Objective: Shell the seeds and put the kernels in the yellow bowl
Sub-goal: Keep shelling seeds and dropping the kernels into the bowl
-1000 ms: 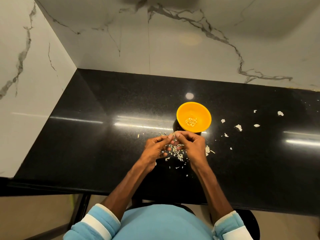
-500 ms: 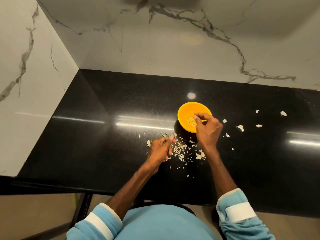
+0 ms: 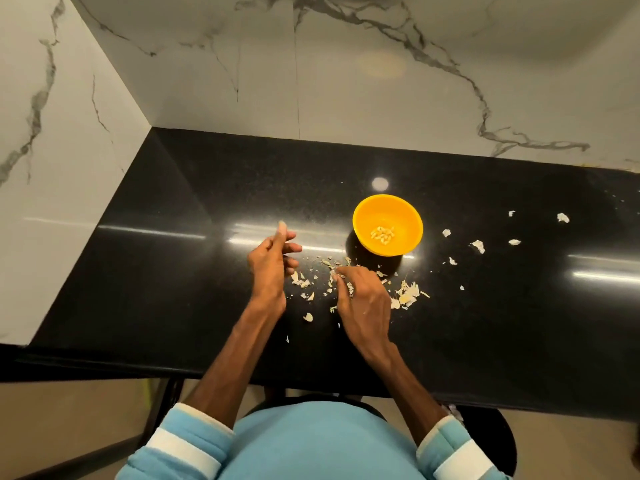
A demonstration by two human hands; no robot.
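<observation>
The yellow bowl (image 3: 403, 216) stands on the black bench (image 3: 166, 271), towards its far side and just right of centre. A small heap of pale kernels (image 3: 382, 234) lies at the bottom of it.

Between the bowl and the person lies a loose litter of seeds and shell fragments (image 3: 330, 265), thickest in a pale pile of shells (image 3: 408, 294) at the right of the right hand (image 3: 363, 301). That hand is turned palm-down over the litter, its fingers (image 3: 341, 271) bunched together with the tips down among the pieces. Whether they have hold of a seed I cannot tell.

The left hand (image 3: 272, 265) is just beside the litter on its left, seen edge-on. One digit points up and away from the person, and the other fingers (image 3: 292, 249) are loosely curled towards the right hand. Whether anything sits inside them cannot be told.

More white shell bits (image 3: 478, 246) are scattered well apart across the bench to the right of the bowl. Behind the bench rises a white marble wall (image 3: 346, 81) with grey veins. Light blue sleeves (image 3: 183, 441) with a white band are pushed up both forearms.
</observation>
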